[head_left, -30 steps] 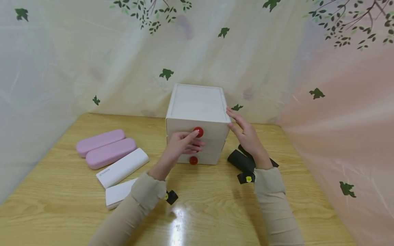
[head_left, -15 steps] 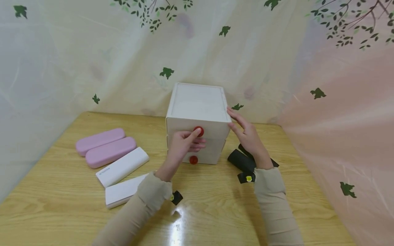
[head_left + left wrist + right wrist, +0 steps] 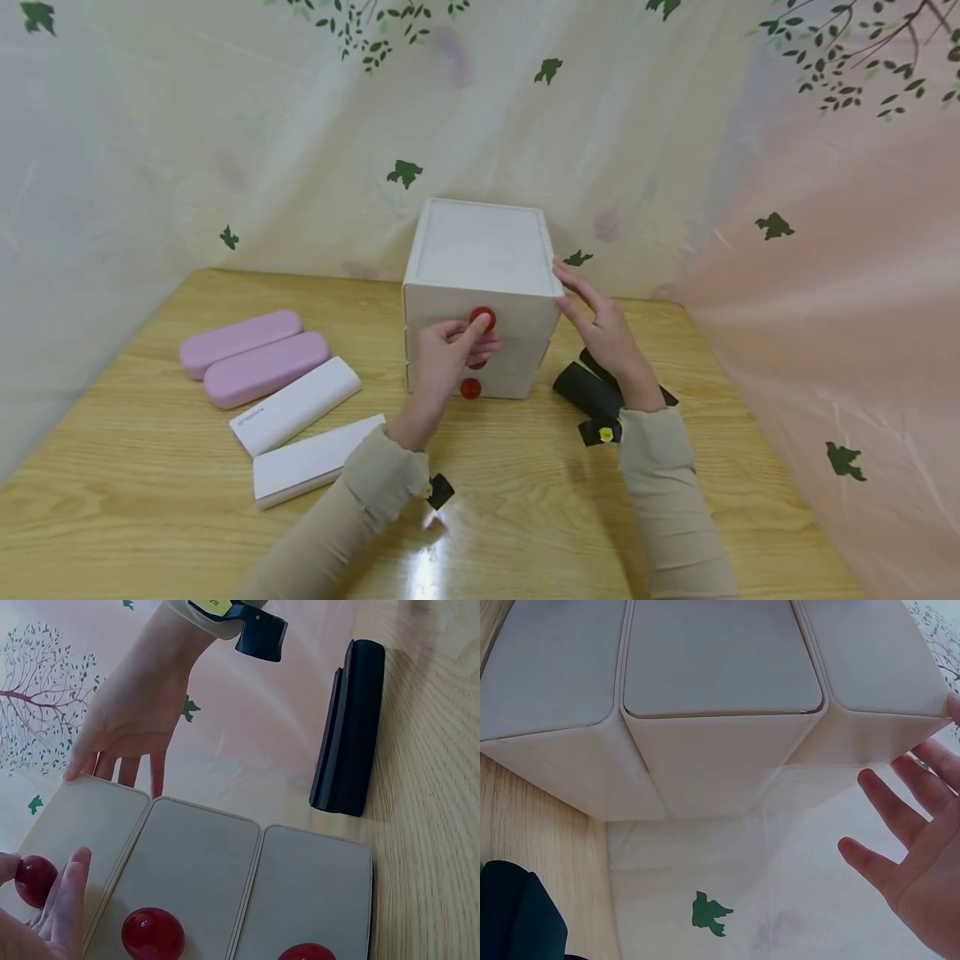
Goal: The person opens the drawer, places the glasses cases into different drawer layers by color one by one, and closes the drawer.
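Note:
A white three-drawer box [image 3: 483,246] stands at the back of the table, its drawers flush with the front. My left hand [image 3: 442,358] pinches the top drawer's red knob [image 3: 35,881] between thumb and fingers. Below it are the middle red knob [image 3: 153,934] and the bottom red knob [image 3: 471,388]. My right hand [image 3: 606,337] touches the box's upper right edge, its fingers spread and fairly straight, as the right wrist view also shows.
Two pink cases [image 3: 266,368] and two white cases [image 3: 296,406] lie on the wooden table [image 3: 510,508] at left. Black cases [image 3: 588,392] lie right of the box, partly behind my right forearm. A leaf-patterned curtain [image 3: 330,167] hangs behind.
My left hand has shifted slightly right and its fingers have drawn in at the top knob. The right hand keeps its place on the box's edge. No drawer has visibly moved.

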A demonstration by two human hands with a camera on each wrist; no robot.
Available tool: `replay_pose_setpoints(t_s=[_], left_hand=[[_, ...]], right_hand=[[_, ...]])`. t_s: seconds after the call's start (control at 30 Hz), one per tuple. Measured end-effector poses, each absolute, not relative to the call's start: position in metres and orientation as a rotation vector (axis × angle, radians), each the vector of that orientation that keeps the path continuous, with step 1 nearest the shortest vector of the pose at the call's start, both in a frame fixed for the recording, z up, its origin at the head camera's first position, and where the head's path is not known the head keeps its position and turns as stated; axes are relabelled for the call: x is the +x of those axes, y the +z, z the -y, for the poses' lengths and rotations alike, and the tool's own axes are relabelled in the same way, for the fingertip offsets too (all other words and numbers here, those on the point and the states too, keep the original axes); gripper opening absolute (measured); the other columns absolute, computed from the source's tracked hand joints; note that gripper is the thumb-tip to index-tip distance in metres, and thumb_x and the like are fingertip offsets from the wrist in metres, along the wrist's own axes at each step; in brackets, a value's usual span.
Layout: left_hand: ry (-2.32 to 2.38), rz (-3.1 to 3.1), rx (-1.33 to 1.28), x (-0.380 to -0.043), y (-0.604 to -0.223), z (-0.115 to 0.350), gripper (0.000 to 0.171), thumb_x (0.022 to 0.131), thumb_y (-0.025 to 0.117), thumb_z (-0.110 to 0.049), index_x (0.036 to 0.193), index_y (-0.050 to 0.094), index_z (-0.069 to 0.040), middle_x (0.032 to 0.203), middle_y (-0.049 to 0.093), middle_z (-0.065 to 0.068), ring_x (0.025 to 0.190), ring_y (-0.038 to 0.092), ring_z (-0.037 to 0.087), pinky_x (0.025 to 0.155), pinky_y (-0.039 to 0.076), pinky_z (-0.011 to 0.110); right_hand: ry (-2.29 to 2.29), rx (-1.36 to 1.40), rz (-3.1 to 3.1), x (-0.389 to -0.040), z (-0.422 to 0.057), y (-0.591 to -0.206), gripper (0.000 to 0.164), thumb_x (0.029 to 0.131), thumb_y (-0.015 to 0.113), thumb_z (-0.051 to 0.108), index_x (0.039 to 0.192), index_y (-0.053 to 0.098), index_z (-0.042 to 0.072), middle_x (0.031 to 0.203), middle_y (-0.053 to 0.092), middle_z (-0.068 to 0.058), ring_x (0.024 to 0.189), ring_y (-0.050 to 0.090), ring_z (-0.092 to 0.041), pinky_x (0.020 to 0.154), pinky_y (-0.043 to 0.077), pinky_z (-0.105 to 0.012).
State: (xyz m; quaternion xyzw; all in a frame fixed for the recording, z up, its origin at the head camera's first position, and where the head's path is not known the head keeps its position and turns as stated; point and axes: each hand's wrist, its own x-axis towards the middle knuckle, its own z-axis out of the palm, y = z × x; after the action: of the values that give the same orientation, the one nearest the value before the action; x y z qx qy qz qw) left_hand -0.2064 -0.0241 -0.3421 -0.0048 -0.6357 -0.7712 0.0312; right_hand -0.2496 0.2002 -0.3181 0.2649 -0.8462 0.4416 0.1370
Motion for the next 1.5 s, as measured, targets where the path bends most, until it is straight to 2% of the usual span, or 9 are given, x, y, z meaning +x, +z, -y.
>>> replay_pose_setpoints(t_s=[0.37,0.77,1.1,1.13,1.2,1.23,1.37,1.5], left_hand=[[-2.35,1.926,-0.023,-0.199,-0.345,0.024,0.034,0.092,0.067,-0.024,0.097,0.069,0.01,0.09,0.073,0.025,0.071,0.074,0.015,0.067,0.061,0.028],[-2.37,1.957,-0.063,-0.184,-0.346,0.027,0.032,0.092,0.067,-0.024,0.096,0.07,0.008,0.091,0.074,0.023,0.075,0.075,0.021,0.074,0.061,0.033],[-2.377,1.989,-0.068,-0.172,-0.346,0.029,0.031,0.093,0.066,-0.022,0.096,0.07,0.008,0.089,0.074,0.022,0.076,0.075,0.022,0.075,0.061,0.034],[-2.375,1.996,-0.063,-0.17,-0.346,0.029,0.031,0.093,0.066,-0.022,0.096,0.071,0.008,0.089,0.074,0.021,0.076,0.075,0.022,0.074,0.061,0.034],[-2.373,2.007,-0.048,-0.168,-0.346,0.03,0.031,0.092,0.066,-0.023,0.096,0.071,0.008,0.088,0.074,0.021,0.075,0.075,0.021,0.072,0.062,0.033],[-2.38,2.007,-0.045,-0.167,-0.346,0.03,0.03,0.092,0.067,-0.022,0.096,0.071,0.008,0.087,0.074,0.021,0.075,0.075,0.021,0.072,0.062,0.034],[-2.403,2.011,-0.056,-0.162,-0.347,0.031,0.03,0.093,0.066,-0.022,0.096,0.07,0.008,0.087,0.074,0.021,0.075,0.075,0.021,0.071,0.062,0.032],[-2.416,2.014,-0.09,-0.158,-0.347,0.033,0.03,0.093,0.065,-0.021,0.098,0.07,0.009,0.088,0.074,0.022,0.077,0.075,0.026,0.072,0.062,0.033]], right_hand=[[1.338,0.793,2.435,-0.249,-0.201,-0.317,0.042,0.103,0.046,0.019,0.144,0.046,0.01,0.156,0.036,-0.004,0.146,0.03,-0.023,0.121,0.023,-0.052],[1.456,0.813,2.465,-0.252,-0.206,-0.315,0.046,0.102,0.05,0.016,0.147,0.042,0.013,0.159,0.031,0.0,0.148,0.025,-0.02,0.122,0.019,-0.048],[1.505,0.808,2.483,-0.253,-0.206,-0.313,0.047,0.101,0.051,0.016,0.147,0.041,0.011,0.159,0.03,-0.001,0.148,0.026,-0.02,0.118,0.027,-0.048],[1.509,0.803,2.485,-0.253,-0.206,-0.313,0.047,0.101,0.051,0.016,0.147,0.042,0.011,0.159,0.03,0.0,0.147,0.026,-0.019,0.118,0.028,-0.046],[1.527,0.798,2.485,-0.252,-0.205,-0.312,0.047,0.101,0.052,0.017,0.147,0.042,0.011,0.159,0.03,0.0,0.147,0.027,-0.019,0.117,0.033,-0.034],[1.539,0.796,2.484,-0.252,-0.205,-0.311,0.048,0.101,0.052,0.017,0.147,0.042,0.01,0.159,0.03,0.0,0.147,0.027,-0.018,0.116,0.034,-0.034],[1.565,0.797,2.481,-0.251,-0.205,-0.31,0.049,0.1,0.053,0.017,0.147,0.04,0.009,0.159,0.03,-0.002,0.146,0.03,-0.022,0.107,0.038,-0.012],[1.566,0.804,2.491,-0.252,-0.205,-0.309,0.052,0.1,0.053,0.017,0.15,0.037,0.011,0.159,0.029,-0.004,0.144,0.033,-0.025,0.101,0.039,-0.006]])
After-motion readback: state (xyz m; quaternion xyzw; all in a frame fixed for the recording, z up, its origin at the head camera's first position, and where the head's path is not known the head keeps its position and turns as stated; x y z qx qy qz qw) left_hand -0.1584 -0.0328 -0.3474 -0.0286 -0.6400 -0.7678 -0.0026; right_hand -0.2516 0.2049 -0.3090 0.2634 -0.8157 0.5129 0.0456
